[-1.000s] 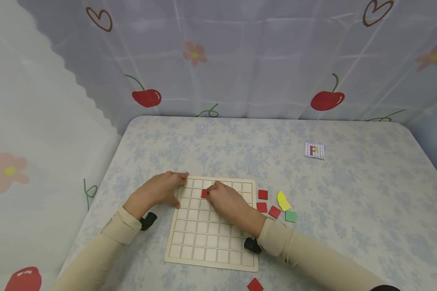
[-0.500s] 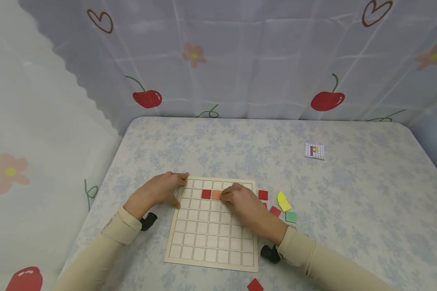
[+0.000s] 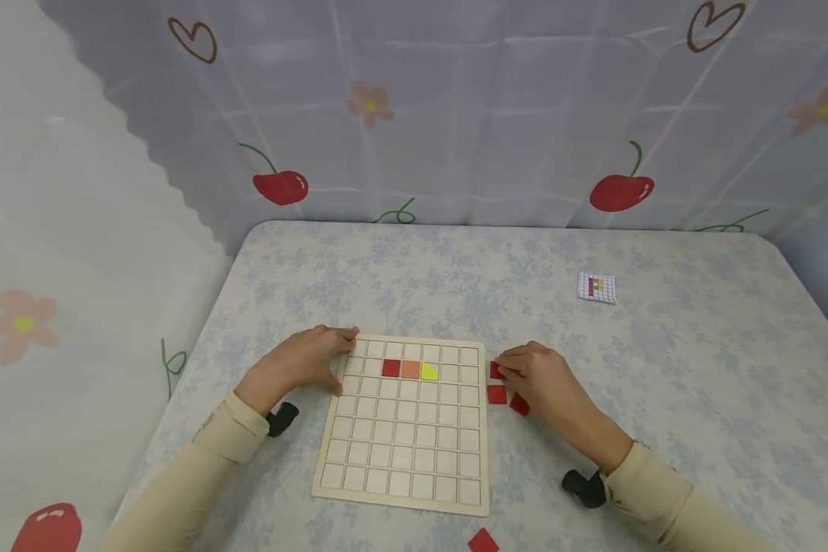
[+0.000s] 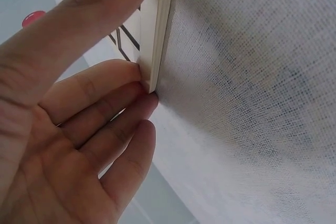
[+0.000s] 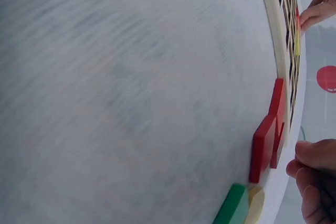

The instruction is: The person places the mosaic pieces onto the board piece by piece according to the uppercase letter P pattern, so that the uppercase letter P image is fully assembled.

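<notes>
A pale wooden grid board (image 3: 403, 456) lies on the table. In its second row from the far edge sit a red tile (image 3: 391, 368), an orange tile (image 3: 410, 369) and a yellow quarter-round tile (image 3: 429, 372), side by side. My left hand (image 3: 303, 359) touches the board's far left corner; the left wrist view shows its thumb along the edge and its fingertips at the corner. Right of the board, my right hand (image 3: 548, 383) bends its fingers over a loose red square tile (image 3: 495, 371), partly covering it. I cannot tell whether anything is between those fingertips.
More red tiles (image 3: 497, 395) lie near the board's right edge, and another red tile (image 3: 484, 540) lies at the front. The right wrist view shows a green tile (image 5: 232, 205) beside a pale yellow piece (image 5: 255, 203). A small pattern card (image 3: 596, 287) lies farther back.
My right hand has moved right, off the board to the loose tiles. The orange and yellow tiles it covered on the board now show. The left hand has stayed put.
</notes>
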`<act>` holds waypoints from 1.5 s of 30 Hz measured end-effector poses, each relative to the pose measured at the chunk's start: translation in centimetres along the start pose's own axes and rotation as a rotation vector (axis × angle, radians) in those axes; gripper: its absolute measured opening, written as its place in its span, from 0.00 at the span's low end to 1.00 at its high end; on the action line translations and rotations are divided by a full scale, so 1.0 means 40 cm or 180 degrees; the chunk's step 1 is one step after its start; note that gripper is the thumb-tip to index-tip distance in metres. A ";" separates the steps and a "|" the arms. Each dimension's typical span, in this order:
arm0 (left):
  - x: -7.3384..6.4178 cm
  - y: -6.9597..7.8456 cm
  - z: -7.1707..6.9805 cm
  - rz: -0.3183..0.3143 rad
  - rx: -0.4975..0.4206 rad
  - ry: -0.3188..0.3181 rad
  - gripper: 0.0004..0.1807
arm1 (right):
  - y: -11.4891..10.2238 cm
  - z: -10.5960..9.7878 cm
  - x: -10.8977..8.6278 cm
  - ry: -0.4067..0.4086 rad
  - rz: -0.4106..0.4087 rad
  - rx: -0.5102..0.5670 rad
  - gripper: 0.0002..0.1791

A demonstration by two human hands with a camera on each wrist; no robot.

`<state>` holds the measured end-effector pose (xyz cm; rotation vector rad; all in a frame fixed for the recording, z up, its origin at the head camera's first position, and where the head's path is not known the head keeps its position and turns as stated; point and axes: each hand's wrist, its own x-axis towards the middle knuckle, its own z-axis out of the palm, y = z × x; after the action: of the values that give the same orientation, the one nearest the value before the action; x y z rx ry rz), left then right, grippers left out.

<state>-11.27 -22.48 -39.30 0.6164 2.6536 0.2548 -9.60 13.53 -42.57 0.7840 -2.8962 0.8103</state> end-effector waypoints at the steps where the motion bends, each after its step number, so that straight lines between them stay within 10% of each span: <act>1: 0.000 0.000 0.000 -0.0009 0.0001 -0.0010 0.39 | 0.006 -0.001 -0.003 -0.0017 0.0011 -0.0005 0.11; 26: 0.000 0.005 -0.004 0.0013 0.0055 0.0002 0.39 | -0.011 -0.002 0.010 -0.0163 0.0324 0.0172 0.11; 45: 0.003 0.004 0.000 0.0020 0.0058 -0.0002 0.38 | -0.236 0.124 0.100 -0.0608 -0.0714 0.0398 0.08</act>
<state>-11.29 -22.28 -39.28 0.6307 2.6564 0.2324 -8.07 2.26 -41.71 1.2368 -2.8630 0.9448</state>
